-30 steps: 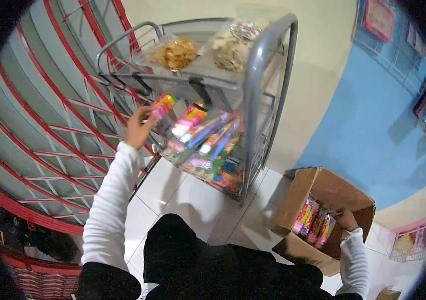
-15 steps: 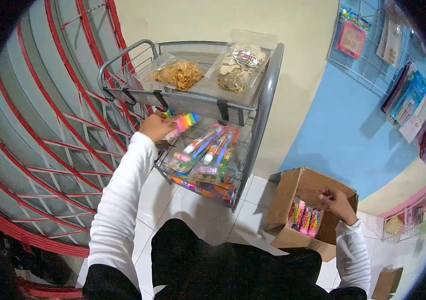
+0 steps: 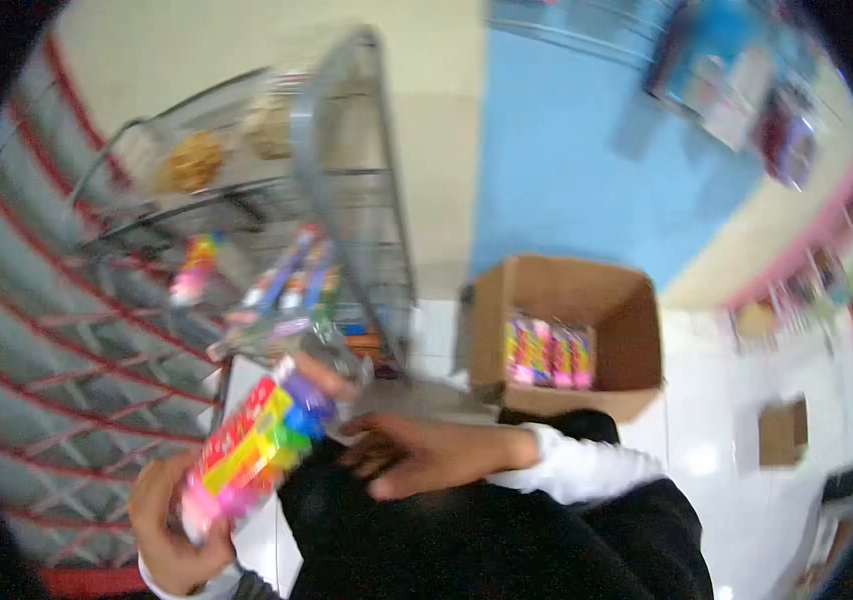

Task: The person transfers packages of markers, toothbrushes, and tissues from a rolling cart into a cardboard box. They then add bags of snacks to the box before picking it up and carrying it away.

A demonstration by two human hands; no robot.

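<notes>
My left hand (image 3: 171, 525) is closed around the lower end of a bright pack (image 3: 251, 450) in pink, red, yellow, green, blue and purple. Its kind is too blurred to name. The pack is tilted, its purple end up and to the right. Just right of that end is my right hand (image 3: 411, 455), fingers bent but apart, with nothing visible in it. A similar rainbow-coloured pack (image 3: 196, 268) rests on the lower level of the wire rack (image 3: 306, 130), left of the bagged toothbrush sets (image 3: 291, 285).
An open cardboard box (image 3: 636, 330) on the floor holds several pink and yellow packs (image 3: 549, 352). Bagged snacks (image 3: 193, 162) sit on the rack's top level. A red folding gate (image 3: 66, 430) is on the left. Hanging goods (image 3: 716, 80) are at upper right.
My right hand has left the box and moved left beside the bright pack, now held low in my left hand. A rainbow-coloured pack stays on the rack. The view has swung right.
</notes>
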